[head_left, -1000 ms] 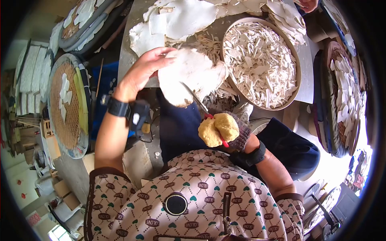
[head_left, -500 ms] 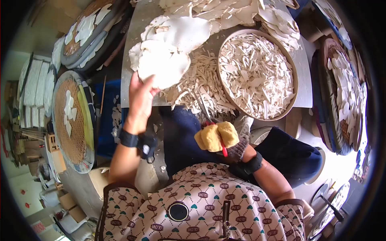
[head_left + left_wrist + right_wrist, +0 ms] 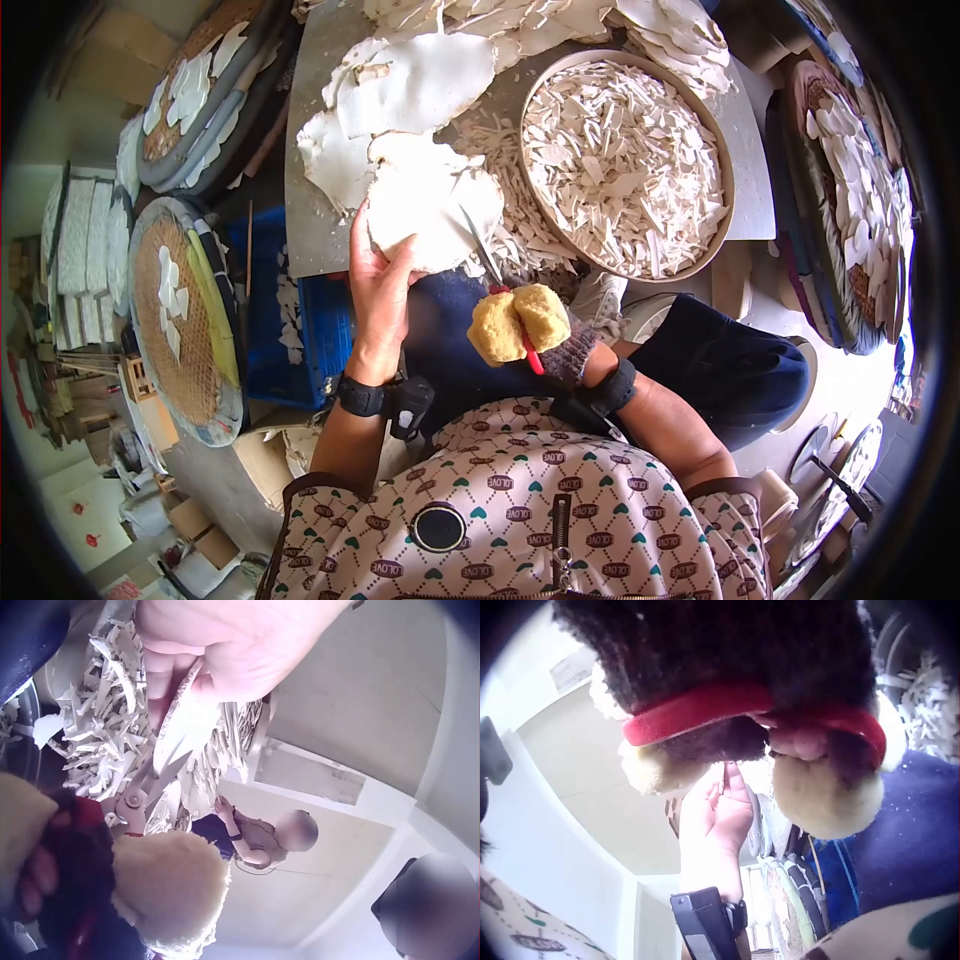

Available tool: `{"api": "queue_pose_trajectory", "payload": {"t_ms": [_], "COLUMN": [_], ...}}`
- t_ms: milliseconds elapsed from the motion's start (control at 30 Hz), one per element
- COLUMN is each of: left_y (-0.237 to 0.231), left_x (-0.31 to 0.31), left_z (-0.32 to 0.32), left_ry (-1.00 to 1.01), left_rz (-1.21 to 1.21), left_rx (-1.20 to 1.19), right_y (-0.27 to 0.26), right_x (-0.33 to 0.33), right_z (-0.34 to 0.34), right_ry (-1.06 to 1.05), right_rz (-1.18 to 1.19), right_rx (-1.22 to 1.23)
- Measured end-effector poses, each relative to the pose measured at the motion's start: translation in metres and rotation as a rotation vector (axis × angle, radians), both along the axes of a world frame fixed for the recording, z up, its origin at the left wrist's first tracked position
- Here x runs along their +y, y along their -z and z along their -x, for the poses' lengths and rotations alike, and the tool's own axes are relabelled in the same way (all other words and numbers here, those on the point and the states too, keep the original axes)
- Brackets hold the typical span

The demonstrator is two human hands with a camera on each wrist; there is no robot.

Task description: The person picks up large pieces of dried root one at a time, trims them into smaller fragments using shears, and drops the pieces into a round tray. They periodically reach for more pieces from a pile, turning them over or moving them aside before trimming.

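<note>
My left hand (image 3: 380,295) pinches a flat, irregular white sheet (image 3: 430,200) with a rough edge by its near left side, thumb on top. In a dark knitted glove, my right hand (image 3: 568,355) grips shears (image 3: 133,799) with red handles. Yellow sponge pads (image 3: 520,322) are wrapped around the handles and hide most of the fingers. The shears' blades reach the sheet's right part, with one blade (image 3: 476,238) showing over its face. From the left wrist view, the sheet (image 3: 180,731) is edge-on near the blades.
A round tray (image 3: 728,190) full of white cut strips stands right of the sheet. More loose strips (image 3: 500,170) lie beside it on the metal table (image 3: 750,200). Larger white sheets (image 3: 415,80) are piled behind. A blue crate (image 3: 320,330) stands at left; other people appear in the left wrist view.
Half a second ago my left hand held a sheet farther left over the pile, away from the shears. Now the sheet is nearer me and to the right, at the blades.
</note>
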State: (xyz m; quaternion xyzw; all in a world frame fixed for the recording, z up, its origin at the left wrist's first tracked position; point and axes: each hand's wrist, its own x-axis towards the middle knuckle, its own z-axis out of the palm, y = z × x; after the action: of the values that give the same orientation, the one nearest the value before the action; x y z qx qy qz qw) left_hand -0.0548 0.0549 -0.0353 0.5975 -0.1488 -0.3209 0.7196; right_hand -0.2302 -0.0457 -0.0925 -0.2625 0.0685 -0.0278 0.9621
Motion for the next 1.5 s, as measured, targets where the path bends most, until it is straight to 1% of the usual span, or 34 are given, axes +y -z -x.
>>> {"api": "queue_pose_trajectory", "payload": {"t_ms": [67, 167, 233, 333, 400, 467, 533, 567, 600, 633, 667, 700, 733, 800, 833, 867, 900, 933, 967, 1000, 1033, 1067, 1100, 1133, 1167, 1200, 1267, 1333, 1367, 1400, 1467, 1500], "left_y": [0.001, 0.003, 0.005, 0.003, -0.005, -0.009, 0.005, 0.001, -0.008, -0.014, -0.016, -0.017, -0.016, 0.006, 0.019, 0.026, 0.021, 0.022, 0.027, 0.029, 0.009, 0.006, -0.003, -0.011, -0.014, -0.012, -0.003, -0.004, -0.003, -0.001, 0.002, 0.005], "left_x": [-0.002, -0.005, -0.008, -0.011, -0.019, -0.024, -0.028, -0.030, -0.035, -0.040, -0.045, -0.051, -0.058, -0.070, -0.074, -0.077, -0.080, -0.080, -0.080, -0.080, -0.076, -0.071, -0.068, -0.065, -0.059, -0.055, -0.050, -0.051, -0.051, -0.051, -0.051, -0.051], "left_z": [-0.003, -0.006, -0.007, -0.023, -0.047, -0.083, -0.125, -0.132, -0.132, -0.128, -0.120, -0.105, -0.090, -0.069, -0.061, -0.056, -0.055, -0.056, -0.056, -0.055, -0.051, -0.052, -0.046, -0.039, -0.032, -0.024, -0.004, 0.021, 0.029, 0.035, 0.041, 0.041], "left_ry": [0.006, 0.006, -0.002, 0.049, -0.018, -0.041, -0.093, -0.243, -0.395, -0.391, -0.219, 0.044, 0.289, 0.459, 0.452, 0.445, 0.565, 0.515, 0.468, 0.424, 0.418, 0.402, 0.335, 0.265, 0.248, 0.186, 0.066, 0.006, 0.017, 0.025, 0.045, 0.067], "left_rz": [-0.010, -0.011, 0.002, -0.010, 0.052, -0.015, -0.043, -0.282, -0.524, -0.476, -0.398, -0.411, -0.414, -0.467, -0.537, -0.608, -0.663, -0.558, -0.451, -0.345, -0.387, -0.337, -0.242, -0.148, -0.065, -0.060, -0.049, -0.013, 0.007, 0.028, -0.004, -0.015], "left_rx": [-0.002, -0.001, -0.001, -0.090, -0.103, -0.161, -0.441, -0.830, -1.214, -1.347, -1.305, -0.999, -0.683, -0.705, -0.750, -0.796, -0.861, -0.754, -0.646, -0.537, -0.385, -0.310, -0.175, -0.040, 0.051, 0.076, 0.131, 0.074, 0.060, 0.045, 0.008, -0.003], "right_y": [-0.004, -0.001, 0.005, 0.018, 0.021, 0.021, 0.011, 0.007, 0.006, 0.005, 0.002, -0.013, -0.020, -0.031, -0.041, -0.050, -0.058, -0.062, -0.061, -0.057, -0.048, -0.036, -0.002, 0.011, 0.016, 0.021, 0.036, 0.036, 0.039, 0.043, 0.048, 0.045], "right_x": [0.000, -0.002, -0.001, 0.000, -0.001, -0.001, -0.001, -0.001, 0.002, -0.001, -0.003, -0.004, -0.004, -0.005, -0.005, -0.007, -0.008, -0.008, -0.008, -0.007, -0.006, -0.005, -0.001, -0.004, -0.002, 0.000, -0.001, 0.003, 0.004, 0.004, 0.003, 0.002], "right_z": [0.000, -0.004, -0.003, 0.000, 0.005, 0.012, 0.015, 0.017, 0.020, 0.022, 0.025, 0.024, 0.022, 0.019, 0.015, 0.013, 0.013, 0.013, 0.015, 0.018, 0.021, 0.024, 0.029, 0.026, 0.026, 0.026, 0.022, 0.017, 0.010, 0.012, 0.016, 0.016], "right_ry": [0.030, 0.049, 0.058, 0.048, 0.041, 0.036, 0.077, 0.104, 0.039, 0.057, 0.071, 0.098, 0.060, -0.014, -0.014, -0.027, -0.037, -0.046, -0.025, -0.002, 0.024, 0.053, 0.105, 0.071, 0.142, 0.213, 0.252, 0.339, 0.241, 0.258, 0.278, 0.265], "right_rz": [0.032, 0.294, 0.275, 0.291, 0.291, 0.267, 0.571, 0.725, 0.617, 0.770, 0.923, 0.925, 0.926, 0.933, 0.939, 1.014, 1.086, 1.155, 1.059, 0.956, 0.851, 0.744, 0.200, -0.114, -0.135, -0.155, -0.114, 0.183, -0.498, -0.439, -0.319, -0.106], "right_rx": [0.091, 0.043, 0.078, 0.123, 0.127, 0.107, 0.033, -0.004, 0.093, 0.017, -0.059, -0.097, -0.076, -0.041, 0.025, 0.015, 0.007, 0.003, -0.025, 0.033, 0.091, 0.147, 0.157, 0.016, -0.040, -0.095, -0.031, -0.034, -0.215, -0.154, -0.034, -0.022]}}
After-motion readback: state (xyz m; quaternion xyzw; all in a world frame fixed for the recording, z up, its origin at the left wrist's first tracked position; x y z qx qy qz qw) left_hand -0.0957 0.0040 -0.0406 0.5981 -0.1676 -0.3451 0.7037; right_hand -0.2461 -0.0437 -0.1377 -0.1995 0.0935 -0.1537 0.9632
